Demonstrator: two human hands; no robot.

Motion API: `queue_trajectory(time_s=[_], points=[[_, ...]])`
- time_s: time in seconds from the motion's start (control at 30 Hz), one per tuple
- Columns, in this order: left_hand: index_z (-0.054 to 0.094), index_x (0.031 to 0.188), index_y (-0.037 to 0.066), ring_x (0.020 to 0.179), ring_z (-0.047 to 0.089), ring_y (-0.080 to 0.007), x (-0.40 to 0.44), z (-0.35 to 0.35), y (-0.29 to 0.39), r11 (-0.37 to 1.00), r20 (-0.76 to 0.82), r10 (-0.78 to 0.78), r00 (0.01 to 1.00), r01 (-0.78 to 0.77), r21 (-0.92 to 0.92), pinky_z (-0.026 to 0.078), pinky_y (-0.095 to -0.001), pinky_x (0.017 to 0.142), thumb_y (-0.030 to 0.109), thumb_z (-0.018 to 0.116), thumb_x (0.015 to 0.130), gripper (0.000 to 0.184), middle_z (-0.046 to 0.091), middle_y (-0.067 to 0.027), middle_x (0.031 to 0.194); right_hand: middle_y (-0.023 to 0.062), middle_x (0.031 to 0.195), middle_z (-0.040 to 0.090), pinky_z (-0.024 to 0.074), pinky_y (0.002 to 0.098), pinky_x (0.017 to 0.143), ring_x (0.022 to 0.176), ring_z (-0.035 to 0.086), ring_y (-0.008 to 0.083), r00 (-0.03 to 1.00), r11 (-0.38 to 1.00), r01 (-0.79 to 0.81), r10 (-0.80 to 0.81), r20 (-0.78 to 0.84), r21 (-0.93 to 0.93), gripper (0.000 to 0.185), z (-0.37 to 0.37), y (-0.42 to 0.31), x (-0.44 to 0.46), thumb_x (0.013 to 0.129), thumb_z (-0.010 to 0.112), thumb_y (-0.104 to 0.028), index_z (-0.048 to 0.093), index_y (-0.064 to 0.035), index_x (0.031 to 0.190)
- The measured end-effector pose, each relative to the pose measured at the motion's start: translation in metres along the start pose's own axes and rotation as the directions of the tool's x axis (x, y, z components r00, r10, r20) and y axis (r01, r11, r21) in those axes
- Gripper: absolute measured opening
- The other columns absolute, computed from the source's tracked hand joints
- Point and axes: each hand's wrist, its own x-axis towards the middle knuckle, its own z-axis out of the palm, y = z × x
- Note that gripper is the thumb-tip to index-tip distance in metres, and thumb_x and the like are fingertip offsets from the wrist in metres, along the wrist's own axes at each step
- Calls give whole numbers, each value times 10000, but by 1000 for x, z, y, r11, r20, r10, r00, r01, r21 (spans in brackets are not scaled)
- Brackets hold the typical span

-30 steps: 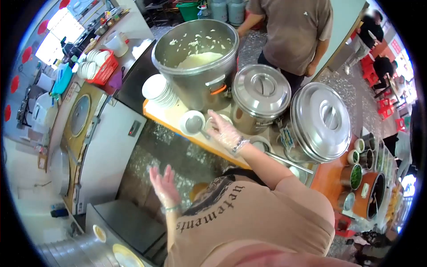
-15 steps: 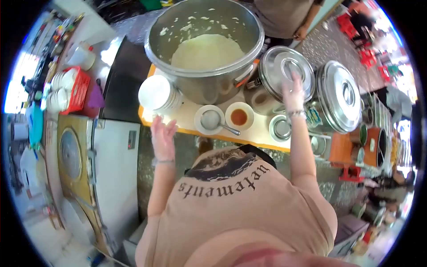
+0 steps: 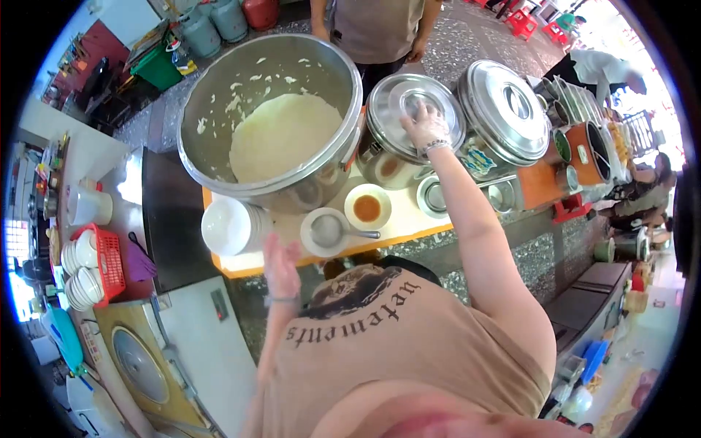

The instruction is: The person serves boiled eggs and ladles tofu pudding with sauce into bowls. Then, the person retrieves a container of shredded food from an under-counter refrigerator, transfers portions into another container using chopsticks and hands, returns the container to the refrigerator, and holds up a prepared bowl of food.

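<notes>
Right hand (image 3: 426, 130) now reaches centre of stainless-steel pot lid (image 3: 385, 109), putting lid within grasp; closure cannot be told. Left hand (image 3: 282, 271) empty, fingers loosely extended; stacked white bowls (image 3: 225, 228) beside it.

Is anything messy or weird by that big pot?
Yes, white clumps stick to the inside wall of the big, round, silver metal pot, above its pale contents, so it looks splattered. The round silver metal lid under the clear-gloved right hand shows no obvious damage.
</notes>
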Motion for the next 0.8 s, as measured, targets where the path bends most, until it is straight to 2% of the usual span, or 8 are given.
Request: queue_trajectory(time_s=[0.13,0.27,0.4,0.53,0.57,0.67,0.7,0.8], points=[[303,1420,56,1011,574,-253,3,27,5,999,96,-31,995,27,46,467,-382,904,141,441,971,477,451,-109,1317,178,1465,325,177,420,1139,1380,265,328,998,998,54,-54,-10,-18,719,13,4,6,920,387,-547,244,-116,1478],[299,1425,73,1009,578,-255,13,37,7,997,108,-28,994,19,79,480,-383,887,105,427,966,477,349,-129,1420,187,1496,270,158,449,1140,1382,249,356,991,990,128,-129,-21,-54,688,16,-1,5,931,347,-560,239,-165,1484],[307,1416,69,997,581,-250,17,61,9,996,137,-34,990,22,88,481,-375,882,104,437,958,477,351,-124,1431,181,1508,252,164,453,1135,1386,239,358,988,984,155,-152,38,-88,669,10,-6,1,917,348,-588,353,-170,1438],[310,1410,66,1001,579,-246,17,83,9,993,172,-34,985,15,114,478,-372,887,117,432,961,468,367,-120,1418,174,1378,428,293,414,1074,1289,379,334,983,983,183,-183,9,-17,581,5,0,13,902,411,-571,514,-186,1325],[310,1410,66,1001,579,-246,17,85,8,993,174,-34,984,14,116,478,-372,887,117,432,961,468,367,-120,1418,166,1241,533,397,403,984,1180,496,319,968,970,243,-241,-77,22,428,3,6,16,893,486,-458,600,-211,1224],[306,1412,66,1008,577,-245,17,89,7,989,211,-32,977,1,146,476,-372,889,124,433,964,470,365,-118,1420,173,1114,587,453,435,892,1032,579,331,927,928,373,-373,-42,5,326,8,22,39,884,527,-358,640,-219,1156],[312,1409,67,1009,577,-247,16,90,8,989,198,-24,980,-5,145,472,-374,889,130,435,964,466,364,-118,1420,180,1058,608,470,435,860,964,611,336,909,917,398,-397,-125,-16,295,9,26,35,876,520,-256,653,-227,1138],[326,1399,69,1011,576,-252,19,82,5,991,160,-12,987,-10,132,464,-381,892,149,445,966,457,380,-123,1406,175,1045,615,472,421,867,972,612,329,899,907,421,-415,-141,19,308,-17,36,26,872,507,-212,654,-236,1142]])
